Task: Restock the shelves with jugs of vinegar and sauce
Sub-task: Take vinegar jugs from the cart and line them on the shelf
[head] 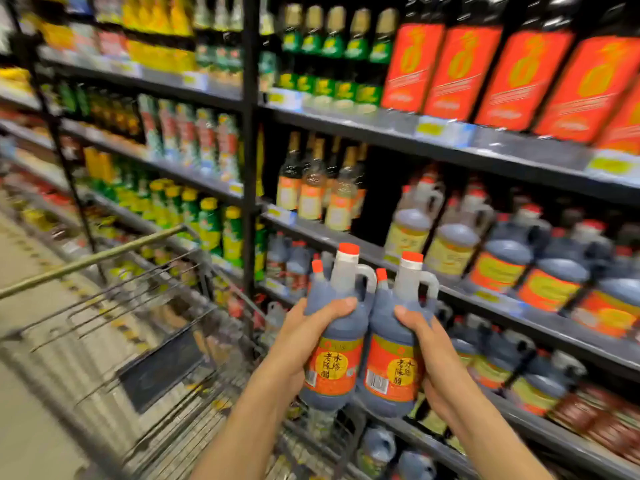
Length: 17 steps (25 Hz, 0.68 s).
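Jugs stand upright, side by side and touching: the left hand [304, 332] grips the left jug [334, 327], the right hand [427, 344] grips the right jug [396, 341]. Matching jugs on the shelf [491, 299] lie ahead and right, nearer the right hand.

2 dark vinegar jugs, orange caps and orange-yellow labels, stand upright and touching: the left jug [332, 341] at 6 o'clock, the right jug [398, 355] just beside it at 3 o'clock.
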{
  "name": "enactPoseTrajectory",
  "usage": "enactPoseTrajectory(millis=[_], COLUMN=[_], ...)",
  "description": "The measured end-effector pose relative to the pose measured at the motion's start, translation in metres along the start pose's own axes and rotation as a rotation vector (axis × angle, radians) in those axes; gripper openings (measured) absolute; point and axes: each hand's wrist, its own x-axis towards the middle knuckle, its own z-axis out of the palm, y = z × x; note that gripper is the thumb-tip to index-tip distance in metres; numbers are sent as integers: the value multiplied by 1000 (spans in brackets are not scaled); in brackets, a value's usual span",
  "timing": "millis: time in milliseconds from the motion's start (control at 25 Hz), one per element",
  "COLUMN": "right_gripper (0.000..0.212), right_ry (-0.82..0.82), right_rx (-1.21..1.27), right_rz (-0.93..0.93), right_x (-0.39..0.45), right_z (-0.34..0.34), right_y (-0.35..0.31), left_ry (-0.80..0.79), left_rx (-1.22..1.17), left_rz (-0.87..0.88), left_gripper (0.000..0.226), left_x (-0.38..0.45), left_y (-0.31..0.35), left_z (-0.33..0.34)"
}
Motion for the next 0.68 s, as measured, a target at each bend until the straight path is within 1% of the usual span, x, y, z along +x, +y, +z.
enactPoseTrajectory(millis=[40, 160, 320, 560, 680], right_gripper=[59, 56, 54, 59, 61], right_ry=[53, 197, 375, 567, 617], right_rx=[-8, -14, 0, 11, 4], right_rz=[-39, -94, -158, -153, -121], right_x=[-17, -60, -112, -169, -185], right_z=[-22, -86, -166, -299, -373], right_y=[-19, -55, -82, -97, -110], left_ry=[-80, -261, -433, -592, -622], left_rx=[10, 55, 77, 133, 151], left_rz=[-20, -66, -158, -290, -358], left_gripper=[53, 57, 59, 61, 60], left_x=[-3, -9, -16, -26, -27], left_y=[4, 4, -18, -79, -109], left_z=[28, 104, 200, 343, 417])
